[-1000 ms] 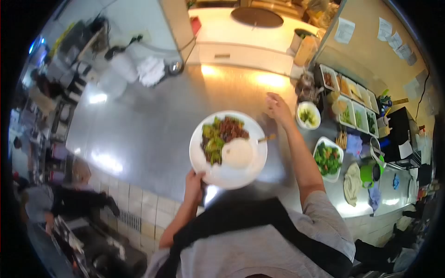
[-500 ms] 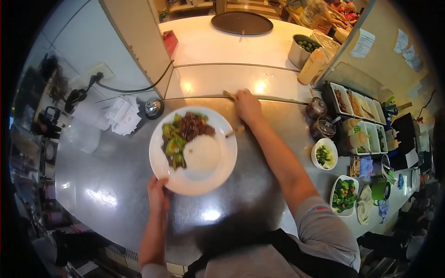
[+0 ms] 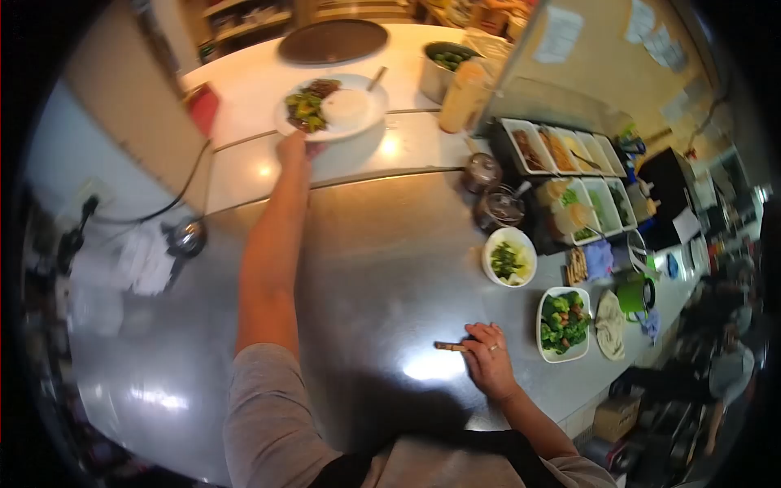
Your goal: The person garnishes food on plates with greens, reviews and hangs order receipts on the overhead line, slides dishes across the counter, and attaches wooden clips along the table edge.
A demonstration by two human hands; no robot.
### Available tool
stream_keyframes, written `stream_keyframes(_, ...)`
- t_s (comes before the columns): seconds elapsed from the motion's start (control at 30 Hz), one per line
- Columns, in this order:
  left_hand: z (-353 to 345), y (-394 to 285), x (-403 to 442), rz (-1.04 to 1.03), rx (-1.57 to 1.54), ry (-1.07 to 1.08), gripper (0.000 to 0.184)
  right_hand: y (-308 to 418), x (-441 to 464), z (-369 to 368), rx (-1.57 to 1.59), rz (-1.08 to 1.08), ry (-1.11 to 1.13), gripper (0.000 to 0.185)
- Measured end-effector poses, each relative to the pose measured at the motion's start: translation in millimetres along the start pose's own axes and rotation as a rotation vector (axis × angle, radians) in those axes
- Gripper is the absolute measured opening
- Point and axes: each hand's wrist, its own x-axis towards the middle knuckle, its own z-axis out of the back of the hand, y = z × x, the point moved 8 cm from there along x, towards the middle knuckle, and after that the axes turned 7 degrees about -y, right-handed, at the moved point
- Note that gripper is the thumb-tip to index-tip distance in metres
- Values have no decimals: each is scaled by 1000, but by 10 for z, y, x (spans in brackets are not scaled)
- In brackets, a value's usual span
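My left hand (image 3: 294,152) reaches far forward and grips the near rim of a white plate (image 3: 376,114). On the plate are a mound of white rice (image 3: 345,106), green vegetables (image 3: 304,108) and dark glazed meat (image 3: 325,86). A wooden clothespin (image 3: 377,79) sits at the plate's far right rim. The plate is over the white counter (image 3: 244,89); whether it rests there or is slightly raised I cannot tell. Low over the steel worktop (image 3: 374,276), my right hand (image 3: 491,362) pinches another wooden clothespin (image 3: 450,346), which points left.
To the right stand a bowl of greens (image 3: 510,257), a dish of broccoli (image 3: 564,324), glass jars (image 3: 498,207) and ingredient trays (image 3: 561,150). A sauce bottle (image 3: 465,99), a pot (image 3: 446,69) and a round dark tray (image 3: 333,42) occupy the white counter. A bell (image 3: 187,237) is at left.
My left hand has carried the plate forward from above the steel worktop to the white counter. My right hand has drawn back toward me with a clothespin. The view has shifted right.
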Motion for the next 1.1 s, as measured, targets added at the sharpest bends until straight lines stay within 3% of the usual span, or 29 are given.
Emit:
stream_keyframes(0.1,-455,203,488,4,-49,21,30,-56,6,-15,19,-44,34,21)
stream_keyframes(0.27,-987,403,569,91,60,334,23,-90,16,24,46,-38,38,17)
stream_keyframes(0.33,-986,403,393,119,140,445,29,-118,22,33,80,-17,16,17)
stream_keyframes(0.43,-543,480,464,-33,340,396,37,-117,-27,53,122,11,-24,15)
stream_keyframes(0.5,-163,428,-67,-159,278,477,44,-104,-44,93,120,49,-89,16)
stream_keyframes(0.57,136,257,-1078,-204,253,406,50,-109,-47,167,142,65,-128,16)
stream_keyframes(0.63,478,239,-1709,-282,482,517,45,-17,-104,236,194,67,-153,16)
stream_keyframes(0.7,981,251,-2144,-199,439,449,40,41,-191,359,264,66,-169,15)
stream_keyframes(0.77,1457,142,-2727,-241,460,534,35,89,-274,865,156,161,-338,13)
stream_keyframes(0.8,1717,76,-3021,-233,449,396,33,79,-284,1144,103,213,-420,12)
stream_keyframes(0.87,2334,-33,-3554,-257,440,165,31,-316,-355,1675,-92,42,-544,12)
stream_keyframes(0.93,2854,19,-3945,-338,413,-18,29,-960,-407,2121,-57,-155,-617,11)
stream_keyframes(1.03,2665,326,-4696,-373,649,-44,25,-2178,-634,2183,53,-507,-523,15)
stream_keyframes(1.1,2045,771,-5106,-210,661,71,24,-2714,-702,1953,111,-640,-361,18)
